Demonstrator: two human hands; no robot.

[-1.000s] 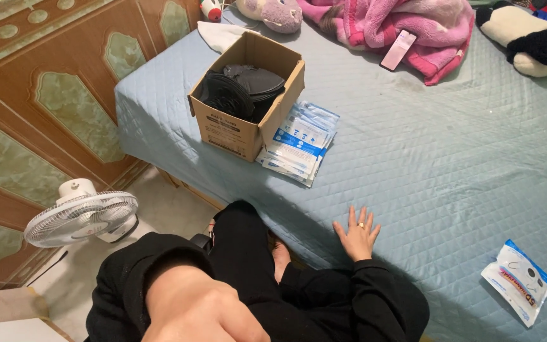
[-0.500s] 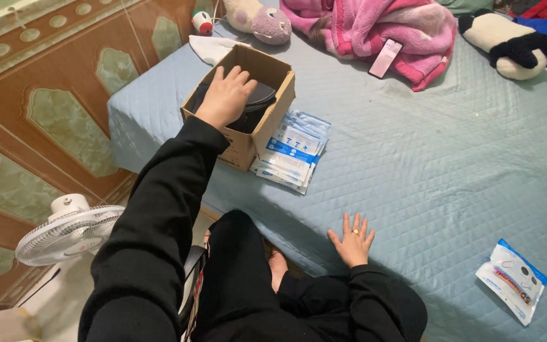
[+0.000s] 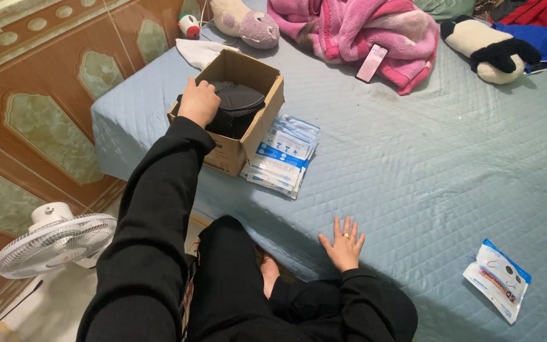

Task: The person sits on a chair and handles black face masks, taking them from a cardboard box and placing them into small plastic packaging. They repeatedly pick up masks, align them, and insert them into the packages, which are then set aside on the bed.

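Left hand in the box of black masks

My left hand (image 3: 199,101) curls over the black masks (image 3: 238,104) inside the cardboard box (image 3: 248,136); whether it grips one, I cannot tell. Just beyond lie blue-and-white packets (image 3: 283,155). My right hand (image 3: 343,244) rests flat, fingers spread, on the blue mattress (image 3: 425,158).

Your left hand (image 3: 199,101) is inside the open cardboard box (image 3: 248,136), resting on the stack of masks (image 3: 238,104) in it. The box stands near the bed's (image 3: 425,171) left edge, toward the far corner. A pile of flat packets (image 3: 283,155) lies touching the box's right side. Your right hand (image 3: 343,244) lies flat at the bed's near edge. One single packet (image 3: 497,278) lies well to its right, near that same edge. Plush toys (image 3: 245,22), a blanket (image 3: 362,28) and a phone (image 3: 371,62) line the far edge. A fan (image 3: 55,244) stands on the floor, left of the bed.
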